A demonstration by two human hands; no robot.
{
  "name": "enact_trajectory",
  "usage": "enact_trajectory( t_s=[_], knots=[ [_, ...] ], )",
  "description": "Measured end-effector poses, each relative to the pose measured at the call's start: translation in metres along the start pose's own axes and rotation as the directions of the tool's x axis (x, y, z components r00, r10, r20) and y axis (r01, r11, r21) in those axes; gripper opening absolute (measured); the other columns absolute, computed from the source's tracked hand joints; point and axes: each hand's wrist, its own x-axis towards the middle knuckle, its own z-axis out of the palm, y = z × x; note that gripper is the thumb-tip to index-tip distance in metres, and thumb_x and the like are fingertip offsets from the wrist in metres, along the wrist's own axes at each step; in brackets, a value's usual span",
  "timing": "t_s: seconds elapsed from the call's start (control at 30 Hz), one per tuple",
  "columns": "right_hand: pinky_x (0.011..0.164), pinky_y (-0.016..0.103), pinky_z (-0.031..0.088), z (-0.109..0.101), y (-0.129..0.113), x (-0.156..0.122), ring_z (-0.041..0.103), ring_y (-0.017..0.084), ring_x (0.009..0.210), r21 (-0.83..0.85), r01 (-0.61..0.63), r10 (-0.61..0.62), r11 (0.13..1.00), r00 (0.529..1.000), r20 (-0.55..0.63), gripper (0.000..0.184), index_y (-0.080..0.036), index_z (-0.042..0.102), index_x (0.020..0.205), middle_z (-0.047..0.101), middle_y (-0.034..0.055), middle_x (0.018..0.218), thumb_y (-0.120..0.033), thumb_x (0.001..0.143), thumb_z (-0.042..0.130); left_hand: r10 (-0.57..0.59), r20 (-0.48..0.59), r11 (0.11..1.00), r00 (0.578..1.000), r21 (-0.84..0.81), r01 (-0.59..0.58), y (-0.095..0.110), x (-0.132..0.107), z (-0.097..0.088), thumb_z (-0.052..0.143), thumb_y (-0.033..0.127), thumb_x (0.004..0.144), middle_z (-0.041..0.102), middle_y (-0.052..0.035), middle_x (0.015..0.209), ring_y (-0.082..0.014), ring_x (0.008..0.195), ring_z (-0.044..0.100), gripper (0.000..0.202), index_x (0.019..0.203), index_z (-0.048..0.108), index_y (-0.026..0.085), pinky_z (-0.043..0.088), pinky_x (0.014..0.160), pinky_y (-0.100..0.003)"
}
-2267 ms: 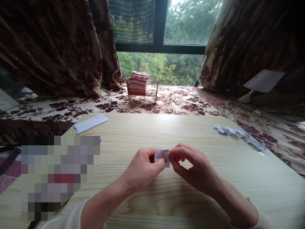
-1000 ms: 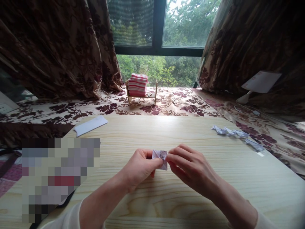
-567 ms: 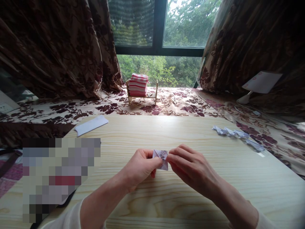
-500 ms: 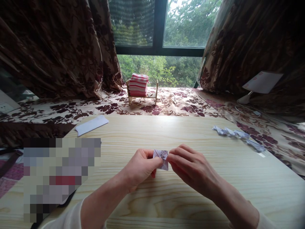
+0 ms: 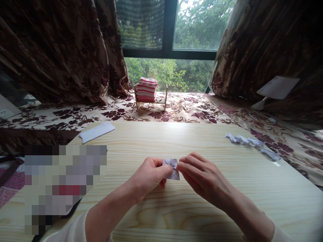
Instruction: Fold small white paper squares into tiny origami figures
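A small folded piece of white paper with creases across it is held up above the table, between both hands. My left hand grips its left side, the thumb lying across the front and the other fingers behind. At the paper's right edge, the fingertips of my right hand are pinched together on it. What the right fingertips cover cannot be seen. On the table's right side lies a row of folded white paper pieces, apart from both hands.
A flat strip of white paper rests at the table's far left. Beyond the table, a small wooden rack holds folded pink-and-white cloths on a floral cover. A white lamp stands right. A blurred-out patch hides the left front.
The folded paper has shifted very slightly to the right and its lower right corner shows a little more. Both hands keep nearly the same place and grip.
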Motion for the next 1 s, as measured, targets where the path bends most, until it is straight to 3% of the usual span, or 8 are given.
enact_trajectory(
  t_s=[0.2, 0.4, 0.63, 0.77, 0.87, 1.0],
  knots=[
    [0.061, 0.029, 0.044, 0.0, -0.001, 0.0, 0.049, 0.017, 0.07, 0.006, 0.011, -0.011, 1.0, 1.0, -0.013, 0.019, -0.013, 0.058, 0.088, 0.061, 0.0091, 0.08, -0.006, 0.09, 0.041, -0.014, -0.024, 1.0, 1.0, 0.026, 0.015, -0.001, -0.002, 0.002, 0.057, 0.039, 0.072, 0.046, 0.0016, 0.052, -0.0089, 0.05, 0.037, 0.029, 0.058, 0.057, 0.013, 0.031, 0.044, -0.02],
    [0.063, 0.029, 0.045, -0.001, -0.002, 0.001, 0.049, 0.017, 0.073, 0.043, -0.003, 0.003, 0.999, 1.0, -0.005, 0.018, -0.014, 0.057, 0.092, 0.061, 0.009, 0.083, -0.007, 0.09, 0.041, 0.029, -0.019, 0.999, 0.999, 0.024, -0.028, 0.0, -0.001, 0.003, 0.058, 0.033, 0.072, 0.045, 0.0023, 0.053, -0.008, 0.051, 0.036, 0.025, 0.057, 0.056, 0.013, 0.029, 0.046, -0.019],
    [0.066, 0.028, 0.045, 0.003, 0.002, -0.002, 0.052, 0.017, 0.077, 0.127, -0.128, 0.133, 0.984, 0.99, -0.034, 0.017, -0.018, 0.057, 0.095, 0.06, 0.0066, 0.087, -0.009, 0.089, 0.044, 0.25, -0.11, 0.958, 0.962, 0.174, -0.229, -0.005, -0.001, 0.006, 0.055, 0.029, 0.078, 0.037, 0.0041, 0.053, -0.0077, 0.052, 0.031, 0.029, 0.054, 0.05, 0.015, 0.024, 0.047, -0.021],
    [0.069, 0.027, 0.045, 0.004, 0.001, -0.001, 0.055, 0.015, 0.079, 0.294, -0.318, 0.369, 0.902, 0.919, -0.139, 0.015, -0.018, 0.058, 0.095, 0.059, 0.0052, 0.088, -0.014, 0.09, 0.044, 0.352, -0.187, 0.908, 0.917, 0.306, -0.286, -0.008, -0.003, 0.009, 0.052, 0.023, 0.079, 0.04, 0.0038, 0.055, -0.0082, 0.052, 0.035, 0.025, 0.055, 0.05, 0.016, 0.027, 0.047, -0.021],
    [0.07, 0.027, 0.044, 0.006, -0.003, 0.001, 0.056, 0.015, 0.077, 0.378, -0.465, 0.523, 0.8, 0.85, -0.062, 0.022, -0.018, 0.059, 0.084, 0.059, 0.0035, 0.083, -0.023, 0.093, 0.04, 0.43, -0.209, 0.858, 0.878, 0.397, -0.326, -0.01, -0.003, 0.01, 0.052, 0.018, 0.078, 0.043, 0.0034, 0.057, -0.0085, 0.054, 0.039, 0.023, 0.055, 0.052, 0.015, 0.03, 0.05, -0.021],
    [0.065, 0.027, 0.042, 0.009, -0.007, 0.005, 0.054, 0.015, 0.07, 0.393, -0.548, 0.577, 0.738, 0.815, 0.053, 0.026, -0.018, 0.058, 0.074, 0.057, 0.0026, 0.075, -0.028, 0.091, 0.042, 0.517, -0.193, 0.786, 0.834, 0.492, -0.373, -0.01, -0.004, 0.011, 0.051, 0.015, 0.079, 0.042, 0.0038, 0.057, -0.0084, 0.054, 0.039, 0.025, 0.053, 0.048, 0.016, 0.031, 0.051, -0.021]
  ],
)
